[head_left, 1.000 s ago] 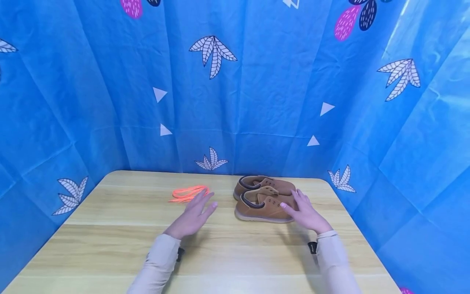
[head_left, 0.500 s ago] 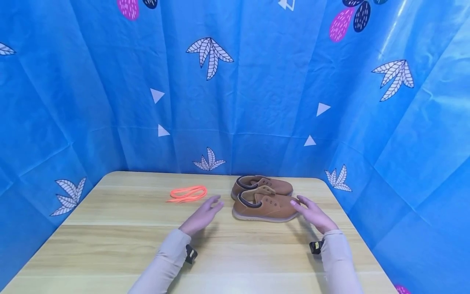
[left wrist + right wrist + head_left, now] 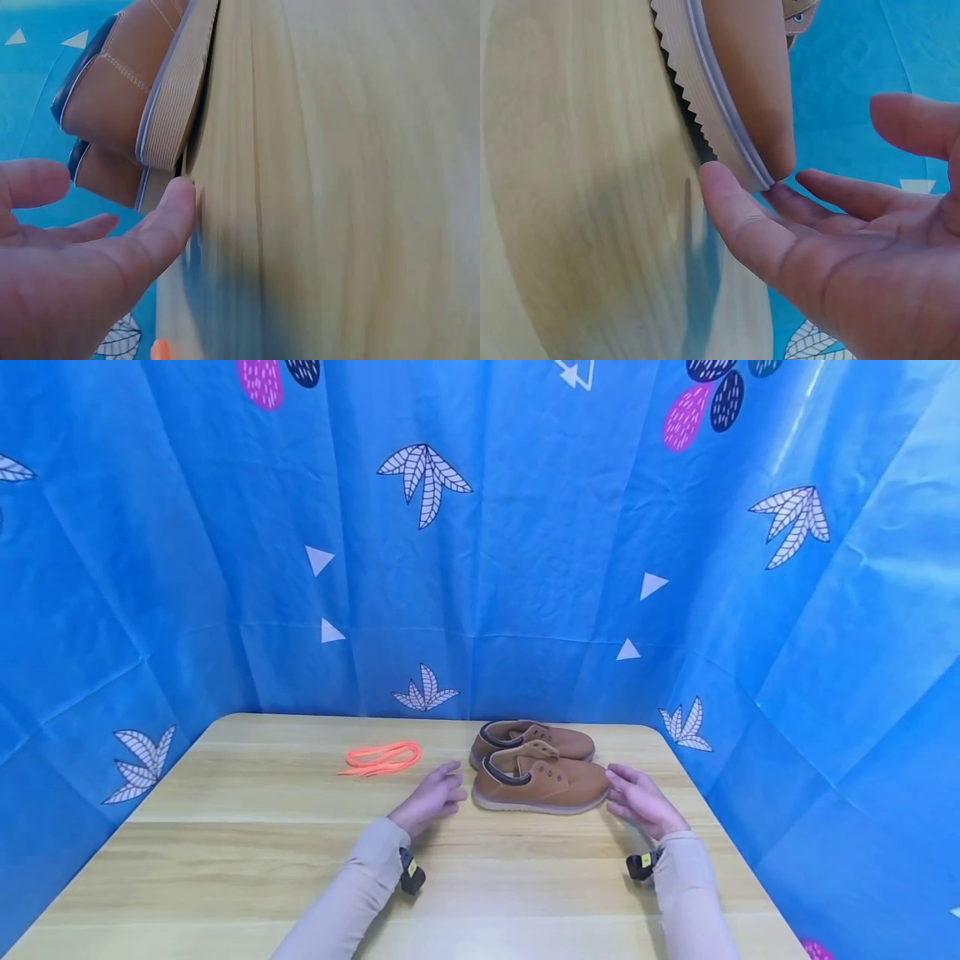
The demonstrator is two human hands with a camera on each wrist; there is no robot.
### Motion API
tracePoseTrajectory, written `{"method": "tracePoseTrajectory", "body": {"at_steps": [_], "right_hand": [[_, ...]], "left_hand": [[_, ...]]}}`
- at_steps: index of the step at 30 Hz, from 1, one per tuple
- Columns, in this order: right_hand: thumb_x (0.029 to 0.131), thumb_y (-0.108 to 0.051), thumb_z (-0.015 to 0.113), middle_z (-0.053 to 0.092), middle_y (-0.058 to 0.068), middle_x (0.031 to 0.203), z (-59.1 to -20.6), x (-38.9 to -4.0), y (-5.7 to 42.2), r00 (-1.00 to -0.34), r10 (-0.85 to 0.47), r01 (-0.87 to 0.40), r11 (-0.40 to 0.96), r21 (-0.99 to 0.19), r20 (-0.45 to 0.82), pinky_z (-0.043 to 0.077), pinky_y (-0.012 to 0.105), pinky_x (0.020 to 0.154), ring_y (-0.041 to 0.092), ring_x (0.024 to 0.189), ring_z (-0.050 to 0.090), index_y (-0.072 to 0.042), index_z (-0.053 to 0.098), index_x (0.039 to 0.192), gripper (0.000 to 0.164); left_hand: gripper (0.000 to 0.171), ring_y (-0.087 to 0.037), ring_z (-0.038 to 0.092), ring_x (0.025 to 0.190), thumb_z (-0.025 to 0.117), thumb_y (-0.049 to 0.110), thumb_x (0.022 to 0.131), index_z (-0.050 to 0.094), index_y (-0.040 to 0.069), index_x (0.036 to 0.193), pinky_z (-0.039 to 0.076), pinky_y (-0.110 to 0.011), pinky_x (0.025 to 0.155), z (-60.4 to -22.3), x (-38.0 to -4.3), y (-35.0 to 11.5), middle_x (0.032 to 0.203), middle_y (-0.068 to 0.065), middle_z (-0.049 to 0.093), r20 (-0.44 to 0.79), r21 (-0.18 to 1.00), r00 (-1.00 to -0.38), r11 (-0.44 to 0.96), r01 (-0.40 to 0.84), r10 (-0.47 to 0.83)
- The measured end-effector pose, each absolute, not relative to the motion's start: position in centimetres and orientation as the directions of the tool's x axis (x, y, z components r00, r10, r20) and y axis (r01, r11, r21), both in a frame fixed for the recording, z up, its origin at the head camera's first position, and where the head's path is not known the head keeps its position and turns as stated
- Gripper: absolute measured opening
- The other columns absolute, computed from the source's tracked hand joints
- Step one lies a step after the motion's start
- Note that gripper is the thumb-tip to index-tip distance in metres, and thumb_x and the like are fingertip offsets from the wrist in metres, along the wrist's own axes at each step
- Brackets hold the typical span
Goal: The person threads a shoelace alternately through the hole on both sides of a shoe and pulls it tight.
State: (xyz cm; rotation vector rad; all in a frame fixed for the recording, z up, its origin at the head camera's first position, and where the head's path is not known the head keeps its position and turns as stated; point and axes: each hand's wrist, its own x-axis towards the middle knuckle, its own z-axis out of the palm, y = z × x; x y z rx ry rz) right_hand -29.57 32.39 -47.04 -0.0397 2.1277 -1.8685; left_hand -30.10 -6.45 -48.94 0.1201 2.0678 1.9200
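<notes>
Two brown shoes without laces stand side by side on the wooden table, toes to the right: a near shoe (image 3: 543, 785) and a far shoe (image 3: 573, 742) partly hidden behind it. My left hand (image 3: 433, 797) is just left of the heels, fingers loosely extended and holding nothing. In the left wrist view its fingertips come close to the near shoe's heel (image 3: 109, 105). At the toe end is my right hand (image 3: 641, 797), fingers spread and relaxed. The right wrist view has its fingertips right at the edge of the toe's ridged sole (image 3: 705, 97).
A folded orange shoelace (image 3: 384, 758) lies on the table (image 3: 225, 827) left of the shoes. Behind the table and along both sides hangs a blue patterned curtain (image 3: 525, 568). Each wrist carries a small black camera.
My left hand has moved right, away from over the shoelace to beside the heels. The right hand has shifted from over the near shoe's front to its toe. Shoes and shoelace stay put.
</notes>
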Motion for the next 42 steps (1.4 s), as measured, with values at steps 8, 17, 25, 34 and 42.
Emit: {"method": "tracePoseTrajectory", "body": {"at_steps": [8,17,25,34,42], "right_hand": [[0.113,-0.017,0.036,0.012,0.04,0.164,-47.6,-29.8,32.2,-0.956,-0.21,0.177,0.152,-0.972,-0.207,0.029,0.059,0.122,0.054,0.152,0.021,0.015,0.005,0.159,0.064],[0.11,-0.01,0.042,0.025,0.042,0.16,-47.9,-29.3,31.9,-0.965,-0.177,0.154,0.217,-0.964,-0.194,0.041,0.055,0.118,0.045,0.144,0.044,0.017,0.015,0.157,0.06],[0.101,-0.006,0.061,0.037,0.036,0.156,-47.3,-29.0,30.9,-0.965,-0.18,0.118,0.346,-0.931,-0.189,0.054,0.049,0.105,0.031,0.123,0.064,0.012,0.034,0.153,0.062],[0.086,-0.01,0.08,0.057,0.028,0.143,-46.7,-28.6,29.2,-0.949,-0.293,-0.075,0.573,-0.816,-0.119,0.055,0.044,0.094,0.033,0.112,0.065,0.008,0.055,0.141,0.064],[0.077,-0.009,0.088,0.069,0.022,0.129,-46.3,-28.5,26.9,-0.909,-0.41,-0.21,0.606,-0.767,-0.075,0.037,0.065,0.113,0.04,0.125,0.06,0.003,0.067,0.13,0.057]], "left_hand": [[0.063,-0.047,0.047,0.143,0.046,0.004,0.103,0.023,-0.002,0.161,0.044,-0.057,0.115,-49.1,-30.0,-5.7,0.16,-0.034,0.034,-0.199,0.98,-0.928,0.05,-0.193,0.316],[0.08,-0.027,0.062,0.111,0.058,-0.007,0.084,0.03,-0.002,0.159,0.055,-0.031,0.082,-49.0,-29.7,-5.9,0.15,-0.032,0.049,-0.159,0.98,-0.933,0.164,-0.11,0.323],[0.084,-0.028,0.063,0.108,0.074,0.003,0.079,0.039,0.001,0.156,0.056,-0.043,0.089,-48.2,-28.7,-7.6,0.131,-0.025,0.059,-0.102,0.943,-0.929,0.333,0.024,0.356],[0.078,-0.025,0.066,0.099,0.086,0.004,0.075,0.051,-0.004,0.145,0.056,-0.043,0.092,-47.2,-27.5,-9.8,0.113,-0.017,0.07,-0.07,0.858,-0.901,0.486,0.164,0.427],[0.072,-0.026,0.066,0.101,0.092,0.013,0.072,0.06,-0.002,0.135,0.055,-0.048,0.095,-46.7,-26.5,-12.3,0.11,-0.012,0.071,-0.067,0.775,-0.908,0.595,0.214,0.414]]}}
